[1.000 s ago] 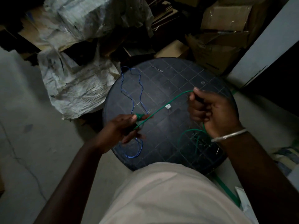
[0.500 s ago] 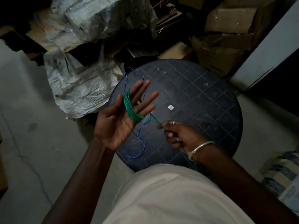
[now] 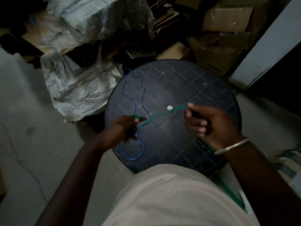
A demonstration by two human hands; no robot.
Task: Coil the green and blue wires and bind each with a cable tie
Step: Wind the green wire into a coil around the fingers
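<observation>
1. Coiling the green wire point(image 3: 162, 114) is the step in hand: the left hand point(image 3: 121, 131) is closed on a small bunch of green turns, its fingers point(image 3: 130, 122) narrow around them, though motion blur hides how many turns there are
2. The right hand point(image 3: 210, 123) pinches the same wire between thumb and fingertip, and the strand runs taut between the two hands above the surface point(image 3: 187, 88)
3. The rest of the green wire trails off behind the right wrist toward the floor at the lower right
4. Next move, as I judge it: bring the drawn length round onto the left hand's bunch, keeping tension even so the turns do not spring loose
5. The blue wire point(image 3: 138, 101) lies uncoiled in a long loose loop on the left part of the surface, untouched; no cable tie is clearly visible
6. The surface is a round, dark, grid-patterned top with a small pale disc point(image 3: 169, 107) near its middle
7. The room is dim, with cardboard boxes point(image 3: 226, 30) and plastic-wrapped bundles point(image 3: 91, 18) behind, on a concrete floor point(image 3: 32, 144)
</observation>
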